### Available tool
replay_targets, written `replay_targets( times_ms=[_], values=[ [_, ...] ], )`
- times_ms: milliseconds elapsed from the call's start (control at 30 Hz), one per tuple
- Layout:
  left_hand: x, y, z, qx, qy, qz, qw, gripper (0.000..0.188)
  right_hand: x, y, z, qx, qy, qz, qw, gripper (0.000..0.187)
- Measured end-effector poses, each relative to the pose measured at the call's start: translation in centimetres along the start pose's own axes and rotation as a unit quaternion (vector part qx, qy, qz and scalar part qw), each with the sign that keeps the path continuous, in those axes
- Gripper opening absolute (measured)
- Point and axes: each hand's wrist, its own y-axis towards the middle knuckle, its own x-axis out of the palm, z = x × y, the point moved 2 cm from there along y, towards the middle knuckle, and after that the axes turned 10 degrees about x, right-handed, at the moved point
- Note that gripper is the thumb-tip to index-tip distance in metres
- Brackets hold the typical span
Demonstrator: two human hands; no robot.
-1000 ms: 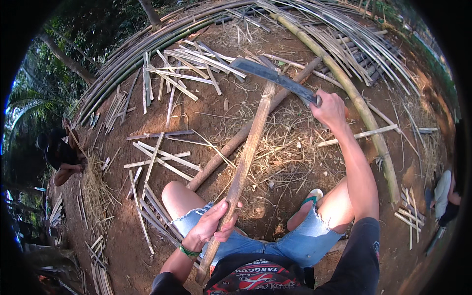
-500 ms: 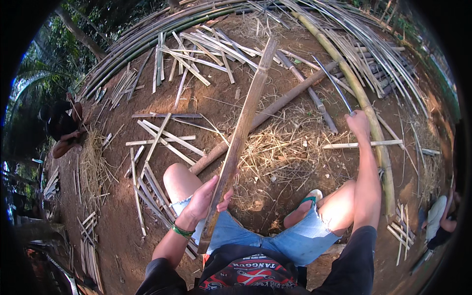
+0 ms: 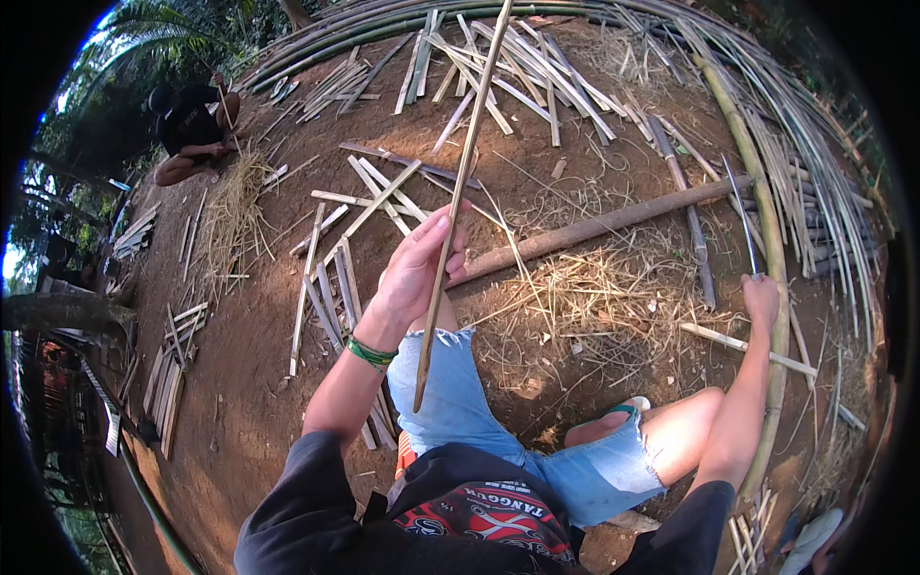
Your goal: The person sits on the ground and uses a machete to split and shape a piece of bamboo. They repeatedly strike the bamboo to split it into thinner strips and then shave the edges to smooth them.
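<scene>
In front of me my left hand [image 3: 422, 259] grips a long split piece of bamboo [image 3: 476, 105] between thumb and fingers. The piece stands steeply tilted, its narrow edge toward me, with the lower end hanging past my wrist over my thigh. Out to the right, my right hand [image 3: 760, 299] is closed around the handle of a long, thin-bladed knife [image 3: 743, 216]. Its blade points away from me, apart from the bamboo piece. The fingers largely hide the handle. A flat pale bamboo strip [image 3: 747, 347] lies on the ground close to my right wrist.
A round pole [image 3: 604, 228] lies across the ground before me, beside a heap of shavings [image 3: 585, 297]. Cut strips [image 3: 537, 72] are scattered beyond. A long bamboo pole [image 3: 767, 211] runs along my right. Another person [image 3: 187, 125] sits at the far left.
The bamboo piece has been turned from its broad face to its narrow edge, and my left hand has risen. My view has swung left; the knife stays in my right hand.
</scene>
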Motion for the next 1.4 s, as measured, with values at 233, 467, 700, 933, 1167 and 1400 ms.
replay_targets(
  times_ms=[233,467,700,933,1167,1400],
  values=[
    [1.1,-0.7,-1.0,-0.063,-0.078,0.07,0.993,0.046,1.7,-0.2,-2.9,-0.05,0.077,-0.024,0.995,0.041],
    [6.6,-0.4,-7.8,-0.242,-0.227,-0.042,0.943,0.05,2.1,-12.9,-13.4,-0.122,0.439,-0.276,0.846,0.04],
    [10.9,-1.3,-10.7,-0.306,-0.166,-0.073,0.935,0.052,2.4,-16.1,-16.1,-0.118,0.528,-0.281,0.793,0.03],
    [7.6,-6.8,-11.2,-0.362,-0.219,-0.131,0.897,0.043,1.0,-12.8,-15.3,-0.057,0.632,-0.266,0.726,0.031],
    [9.3,-6.1,-9.7,-0.259,-0.158,-0.116,0.946,0.04,-0.3,-11.1,-12.6,-0.064,0.491,-0.135,0.859,0.03],
    [11.1,-0.8,-8.5,-0.144,-0.014,-0.017,0.989,0.038,0.2,-18.0,-13.7,-0.292,0.281,-0.079,0.911,0.019]
  ],
)
